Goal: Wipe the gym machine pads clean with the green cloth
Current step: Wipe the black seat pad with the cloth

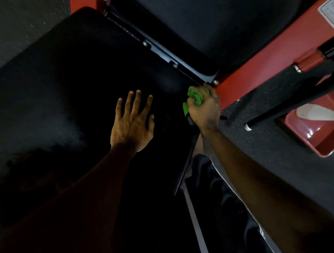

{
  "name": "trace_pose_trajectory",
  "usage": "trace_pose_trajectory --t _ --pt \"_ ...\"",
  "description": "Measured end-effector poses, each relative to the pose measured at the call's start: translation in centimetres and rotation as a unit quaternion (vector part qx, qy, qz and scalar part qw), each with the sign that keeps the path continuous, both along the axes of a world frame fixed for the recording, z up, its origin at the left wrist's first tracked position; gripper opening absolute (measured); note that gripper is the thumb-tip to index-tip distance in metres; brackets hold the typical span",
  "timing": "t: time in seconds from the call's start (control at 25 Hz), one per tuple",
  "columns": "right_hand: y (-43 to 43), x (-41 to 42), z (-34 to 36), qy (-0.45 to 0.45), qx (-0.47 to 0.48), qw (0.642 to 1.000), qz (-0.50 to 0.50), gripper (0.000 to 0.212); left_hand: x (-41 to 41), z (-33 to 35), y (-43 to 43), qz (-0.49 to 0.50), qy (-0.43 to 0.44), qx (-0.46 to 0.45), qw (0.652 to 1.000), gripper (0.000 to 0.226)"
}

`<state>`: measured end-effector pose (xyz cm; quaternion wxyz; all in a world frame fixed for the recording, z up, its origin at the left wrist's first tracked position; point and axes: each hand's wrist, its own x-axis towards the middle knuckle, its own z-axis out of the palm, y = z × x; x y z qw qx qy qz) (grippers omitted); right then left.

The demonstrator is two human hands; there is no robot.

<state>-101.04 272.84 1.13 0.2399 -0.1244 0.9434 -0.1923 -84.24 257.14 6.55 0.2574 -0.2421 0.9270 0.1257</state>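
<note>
The right hand (204,109) clenches the bunched green cloth (195,96) at the black vinyl seat pad's (75,82) far right corner; the left hand (132,127) lies flat on the pad, fingers (137,102) released. The cloth probably needs firm pressure along the seam.

A big black pad (75,76) filled the left and middle of the frame. Your left hand (132,125) was spread flat over its middle, fingers apart; whether it touched the pad was hard to tell. At the pad's right edge, your right hand (205,110) held the bunched green cloth (195,97) against the corner. A second dark pad (206,21) sat at the top. On the right was the dark speckled floor (276,141). A red frame (264,66) stood on it, and a red tray (303,138) lay on it near the right edge.
</note>
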Motion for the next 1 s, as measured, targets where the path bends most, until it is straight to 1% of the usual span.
trace_pose_trajectory --t 0.08,0.16,0.24,0.28,0.36,0.44,0.52,0.56,0.64,0.76,0.8,0.84,0.96,1.0 --pt "-2.7 -2.6 -1.3 0.002 0.016 1.0 -0.006 0.045 0.0 -0.1 0.0 0.0 0.0 0.003 1.0 0.062" --pt "-5.6 -4.8 -1.8 -0.018 0.024 0.999 -0.022 0.051 0.0 -0.3 0.1 0.002 0.003 0.002 1.0 0.062" --pt "-7.3 -4.5 -1.2 -0.046 0.028 0.998 -0.019 0.05 0.0 -0.3 0.1 0.003 0.002 0.002 1.0 0.062" --pt "-7.4 -3.5 -0.6 -0.055 0.027 0.998 0.003 0.047 0.0 -0.2 0.1 0.004 0.001 0.0 1.0 0.062" --pt "-6.0 -0.8 1.1 -0.064 0.01 0.995 0.079 0.048 -0.1 -0.1 0.2 0.003 0.0 -0.002 1.0 0.062" --pt "-3.9 1.4 1.9 -0.069 0.003 0.988 0.138 0.056 -0.2 -0.1 0.2 0.001 -0.004 -0.004 1.0 0.062" --pt "-3.4 1.7 1.2 -0.039 0.038 0.984 0.168 0.066 -0.2 -0.2 0.2 0.005 -0.003 -0.005 1.0 0.062" --pt "-4.0 1.2 0.4 -0.022 0.05 0.983 0.173 0.067 -0.2 -0.2 0.2 0.006 0.0 -0.005 1.0 0.062" --pt "-6.1 -0.5 -1.2 0.005 0.05 0.988 0.144 0.059 -0.2 -0.2 0.2 0.006 0.002 0.0 1.0 0.062" --pt "-9.5 -2.5 -2.6 -0.017 0.056 0.998 0.026 0.049 -0.2 -0.4 0.1 0.007 0.004 0.002 1.0 0.062" --pt "-10.0 -2.4 -2.4 -0.025 0.056 0.998 0.009 0.047 -0.1 -0.5 0.1 0.008 0.004 0.001 1.0 0.062" --pt "-9.8 -1.8 -1.9 -0.024 0.053 0.998 0.022 0.045 -0.1 -0.5 0.1 0.009 0.003 0.0 1.0 0.062" --pt "-5.9 0.0 -0.3 0.015 0.026 0.992 0.121 0.045 0.0 -0.3 0.1 0.006 0.001 -0.003 1.0 0.062" --pt "-4.4 0.0 -0.2 0.021 0.03 0.991 0.125 0.046 0.0 -0.4 0.1 0.003 0.0 -0.002 1.0 0.062"
